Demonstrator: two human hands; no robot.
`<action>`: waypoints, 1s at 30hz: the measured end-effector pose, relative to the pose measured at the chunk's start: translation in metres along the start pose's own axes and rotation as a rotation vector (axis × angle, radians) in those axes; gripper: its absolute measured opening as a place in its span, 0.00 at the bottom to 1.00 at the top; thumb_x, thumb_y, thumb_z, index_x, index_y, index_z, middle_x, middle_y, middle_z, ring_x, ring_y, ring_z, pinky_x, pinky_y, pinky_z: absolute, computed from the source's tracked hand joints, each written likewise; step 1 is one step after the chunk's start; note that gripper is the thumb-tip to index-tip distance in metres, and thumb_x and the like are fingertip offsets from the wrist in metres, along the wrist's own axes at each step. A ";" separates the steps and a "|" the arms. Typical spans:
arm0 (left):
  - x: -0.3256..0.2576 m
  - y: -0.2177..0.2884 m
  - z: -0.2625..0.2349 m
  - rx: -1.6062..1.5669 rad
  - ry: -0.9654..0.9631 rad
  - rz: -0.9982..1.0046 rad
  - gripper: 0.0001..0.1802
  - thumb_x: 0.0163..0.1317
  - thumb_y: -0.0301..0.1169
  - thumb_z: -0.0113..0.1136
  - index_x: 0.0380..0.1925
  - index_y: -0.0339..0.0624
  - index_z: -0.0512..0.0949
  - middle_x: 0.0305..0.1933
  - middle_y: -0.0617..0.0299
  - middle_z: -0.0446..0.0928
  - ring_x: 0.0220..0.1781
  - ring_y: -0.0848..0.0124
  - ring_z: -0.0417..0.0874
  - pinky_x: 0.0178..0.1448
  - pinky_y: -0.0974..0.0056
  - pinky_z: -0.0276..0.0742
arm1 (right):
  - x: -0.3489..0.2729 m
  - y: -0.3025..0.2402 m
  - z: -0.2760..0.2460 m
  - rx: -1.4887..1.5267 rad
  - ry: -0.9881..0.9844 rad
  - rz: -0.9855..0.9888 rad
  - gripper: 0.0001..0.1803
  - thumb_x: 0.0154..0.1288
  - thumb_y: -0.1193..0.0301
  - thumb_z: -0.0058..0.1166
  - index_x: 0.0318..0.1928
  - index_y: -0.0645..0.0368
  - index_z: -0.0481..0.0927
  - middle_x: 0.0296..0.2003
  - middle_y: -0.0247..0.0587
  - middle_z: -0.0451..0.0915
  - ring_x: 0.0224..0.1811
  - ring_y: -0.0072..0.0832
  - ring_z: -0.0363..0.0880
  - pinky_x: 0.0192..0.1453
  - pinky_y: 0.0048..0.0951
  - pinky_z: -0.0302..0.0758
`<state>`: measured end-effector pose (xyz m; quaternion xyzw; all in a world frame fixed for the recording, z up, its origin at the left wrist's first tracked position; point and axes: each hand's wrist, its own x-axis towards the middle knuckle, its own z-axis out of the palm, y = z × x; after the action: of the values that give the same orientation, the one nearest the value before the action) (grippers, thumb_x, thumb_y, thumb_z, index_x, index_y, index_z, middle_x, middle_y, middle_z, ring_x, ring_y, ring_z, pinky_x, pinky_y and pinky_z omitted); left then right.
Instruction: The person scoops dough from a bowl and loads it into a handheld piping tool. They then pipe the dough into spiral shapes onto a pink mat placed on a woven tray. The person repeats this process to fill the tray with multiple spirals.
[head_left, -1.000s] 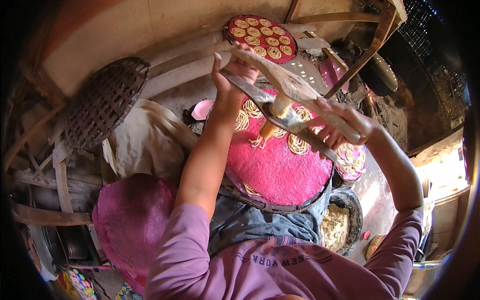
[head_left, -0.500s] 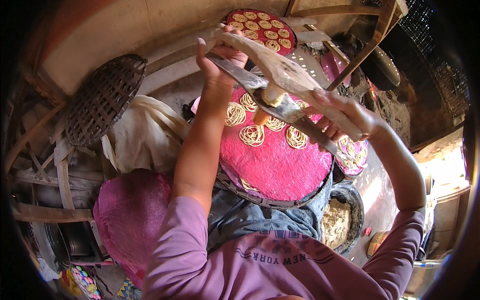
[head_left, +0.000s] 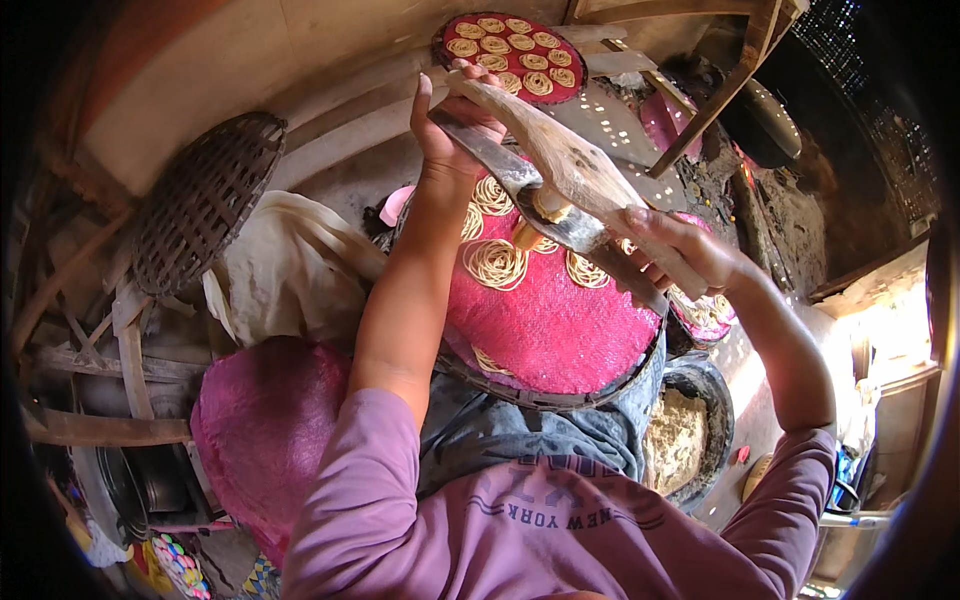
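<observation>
Both my hands grip a wooden hand press [head_left: 575, 165], two long worn bars with a short plunger and a cylinder between them. My left hand [head_left: 462, 125] is wrapped round its far left end, thumb sticking up. At the near right end, my right hand [head_left: 690, 250] closes round both bars. The press is held slantwise above a round tray [head_left: 560, 345] covered in pink mesh, which rests on my lap. Coiled nests of pale dough strands [head_left: 496, 264] lie on its far part, some hidden behind the press. Whether a strand hangs from the cylinder is unclear.
A second round tray [head_left: 548, 92] with several dough nests sits at the back. Right of my lap stands a dark basin [head_left: 715, 440] of pale dough. A woven basket lid [head_left: 210, 200] leans at the left, above a pink cloth-covered mound [head_left: 265, 430].
My left hand has shifted slightly right, and my right hand has come a little nearer and left. The press has moved with them, still gripped at both ends.
</observation>
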<state>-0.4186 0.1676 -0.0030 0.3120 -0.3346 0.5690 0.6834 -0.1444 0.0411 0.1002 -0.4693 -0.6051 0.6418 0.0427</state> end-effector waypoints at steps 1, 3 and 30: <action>0.000 0.003 0.003 0.093 0.238 -0.033 0.33 0.65 0.58 0.45 0.57 0.42 0.70 0.54 0.59 0.74 0.56 0.62 0.71 0.66 0.57 0.62 | 0.002 0.007 -0.002 0.009 0.002 -0.029 0.40 0.68 0.37 0.35 0.56 0.64 0.71 0.35 0.50 0.79 0.31 0.33 0.82 0.33 0.31 0.80; -0.007 0.008 0.015 0.244 0.509 -0.157 0.40 0.67 0.63 0.36 0.62 0.41 0.68 0.60 0.59 0.73 0.54 0.64 0.71 0.64 0.56 0.62 | 0.000 0.022 -0.003 0.163 0.038 -0.062 0.40 0.68 0.38 0.40 0.56 0.66 0.71 0.35 0.50 0.79 0.33 0.35 0.83 0.37 0.33 0.80; -0.105 -0.001 0.053 2.331 -0.247 -0.848 0.29 0.74 0.50 0.34 0.63 0.43 0.68 0.62 0.56 0.73 0.60 0.56 0.70 0.64 0.54 0.60 | 0.009 0.061 -0.025 0.055 0.096 -0.336 0.40 0.64 0.43 0.46 0.52 0.75 0.71 0.38 0.56 0.80 0.36 0.41 0.84 0.43 0.37 0.81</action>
<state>-0.4369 0.0645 -0.0576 0.8664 0.4342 0.2282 0.0933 -0.1016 0.0487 0.0496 -0.3903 -0.6544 0.6189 0.1909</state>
